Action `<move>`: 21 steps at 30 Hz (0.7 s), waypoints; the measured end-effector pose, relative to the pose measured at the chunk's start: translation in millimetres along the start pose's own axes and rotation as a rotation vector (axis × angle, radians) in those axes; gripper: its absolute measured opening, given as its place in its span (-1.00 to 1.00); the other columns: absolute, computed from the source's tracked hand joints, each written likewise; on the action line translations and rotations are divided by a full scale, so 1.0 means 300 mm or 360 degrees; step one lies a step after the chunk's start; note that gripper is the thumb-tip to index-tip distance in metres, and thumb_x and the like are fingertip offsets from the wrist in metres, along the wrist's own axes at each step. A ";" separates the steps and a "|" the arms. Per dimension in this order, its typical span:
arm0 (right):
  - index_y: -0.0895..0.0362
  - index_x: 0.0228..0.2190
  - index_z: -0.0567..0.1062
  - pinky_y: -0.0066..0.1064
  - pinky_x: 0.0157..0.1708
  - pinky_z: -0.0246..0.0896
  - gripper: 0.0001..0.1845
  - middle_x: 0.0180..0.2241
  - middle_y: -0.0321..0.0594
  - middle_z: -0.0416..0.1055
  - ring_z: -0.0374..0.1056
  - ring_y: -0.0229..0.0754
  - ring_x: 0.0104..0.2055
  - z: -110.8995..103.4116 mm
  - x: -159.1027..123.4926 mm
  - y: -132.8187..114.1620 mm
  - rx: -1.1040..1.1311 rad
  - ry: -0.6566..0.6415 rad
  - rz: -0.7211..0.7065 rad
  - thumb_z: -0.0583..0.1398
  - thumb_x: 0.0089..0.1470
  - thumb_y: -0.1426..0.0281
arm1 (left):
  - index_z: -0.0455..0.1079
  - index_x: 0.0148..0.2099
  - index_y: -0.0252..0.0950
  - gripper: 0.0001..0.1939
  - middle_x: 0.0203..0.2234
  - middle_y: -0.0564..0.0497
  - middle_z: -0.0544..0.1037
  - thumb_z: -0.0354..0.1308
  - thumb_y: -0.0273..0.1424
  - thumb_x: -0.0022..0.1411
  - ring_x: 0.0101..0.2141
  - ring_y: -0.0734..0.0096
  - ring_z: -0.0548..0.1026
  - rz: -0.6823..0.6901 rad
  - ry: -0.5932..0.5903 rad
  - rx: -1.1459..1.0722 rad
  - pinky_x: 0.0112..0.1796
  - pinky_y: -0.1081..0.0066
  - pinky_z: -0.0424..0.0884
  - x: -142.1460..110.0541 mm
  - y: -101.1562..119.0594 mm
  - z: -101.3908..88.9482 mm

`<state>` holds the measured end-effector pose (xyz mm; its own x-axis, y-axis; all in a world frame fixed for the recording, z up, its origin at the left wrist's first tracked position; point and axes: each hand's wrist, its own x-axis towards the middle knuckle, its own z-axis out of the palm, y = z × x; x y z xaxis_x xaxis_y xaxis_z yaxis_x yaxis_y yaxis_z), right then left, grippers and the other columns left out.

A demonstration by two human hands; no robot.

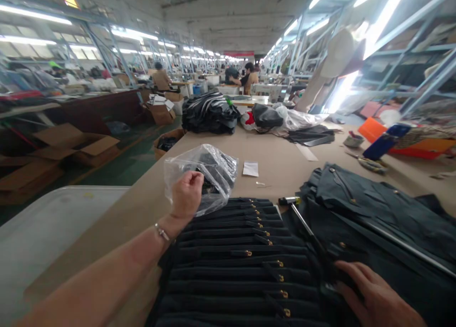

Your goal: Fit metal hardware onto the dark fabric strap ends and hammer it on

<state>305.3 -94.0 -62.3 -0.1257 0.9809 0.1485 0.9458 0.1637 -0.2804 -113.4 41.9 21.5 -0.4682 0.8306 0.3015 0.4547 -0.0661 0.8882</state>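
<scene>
My left hand (187, 194) is at the mouth of a clear plastic bag (223, 194) that holds dark small pieces. Its fingers are pinched together, and whatever is between them is too small to make out. At the lower right, my right hand (377, 293) is closed around the black grip of a hammer (302, 220), which has a metal shaft and a dark head with a yellow part. Between the hands lies an overlapping row of black fabric pieces (228, 274) with gold zipper pulls. Dark fabric bags (370, 198) with zippers are piled beside the hammer.
On the tan table (270, 151) are a small white paper (251, 168), a stack of black pieces (210, 112) and a blue object (386, 141) by orange boxes. Open cardboard boxes (74, 144) stand on the floor at left. Other people work farther back.
</scene>
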 end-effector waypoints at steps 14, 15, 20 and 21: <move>0.28 0.14 0.27 -0.39 -0.35 0.30 -0.37 -0.21 -0.05 0.46 0.43 -0.17 -0.36 -0.056 0.256 -0.073 0.0332 -0.0350 0.0499 0.04 -0.02 0.49 | 0.11 0.27 -0.44 -0.23 0.23 -0.32 0.19 -0.22 0.06 0.26 0.22 -0.10 0.12 0.0776 -0.1206 0.1336 0.17 -0.08 -0.03 -0.281 -0.020 0.333; 0.27 0.13 0.27 -0.43 -0.45 0.28 -0.39 -0.29 -0.12 0.47 0.39 -0.22 -0.46 -0.059 0.259 -0.068 0.0573 -0.0332 0.0548 0.06 0.01 0.42 | 0.10 0.28 -0.44 -0.23 0.23 -0.32 0.18 -0.24 0.05 0.27 0.22 -0.09 0.12 0.0793 -0.1199 0.1339 0.18 -0.07 -0.04 -0.287 -0.031 0.333; 0.24 0.22 0.09 -0.52 -0.73 -0.02 -0.25 -0.71 -0.51 0.15 0.06 -0.34 -0.75 -0.089 0.241 -0.171 0.1341 -0.0325 0.0487 0.07 0.10 0.13 | 0.07 0.29 -0.46 -0.29 0.24 -0.30 0.16 -0.29 -0.03 0.32 0.23 -0.05 0.11 0.0881 -0.1219 0.1357 0.18 -0.01 -0.01 -0.297 -0.057 0.315; 0.24 0.21 0.12 -0.53 -0.72 0.00 -0.28 -0.72 -0.49 0.17 0.09 -0.34 -0.73 -0.096 0.239 -0.202 0.1321 -0.0327 0.0438 0.06 0.11 0.13 | 0.07 0.29 -0.45 -0.30 0.25 -0.29 0.15 -0.28 -0.05 0.32 0.23 -0.04 0.11 0.0904 -0.1229 0.1359 0.18 0.01 0.00 -0.297 -0.061 0.312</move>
<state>247.5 -36.5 -7.4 -0.0530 0.9831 -0.1753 0.4397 -0.1346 -0.8880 -9.2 20.8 -54.0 0.3785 0.9251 0.0302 0.9184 -0.3794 0.1122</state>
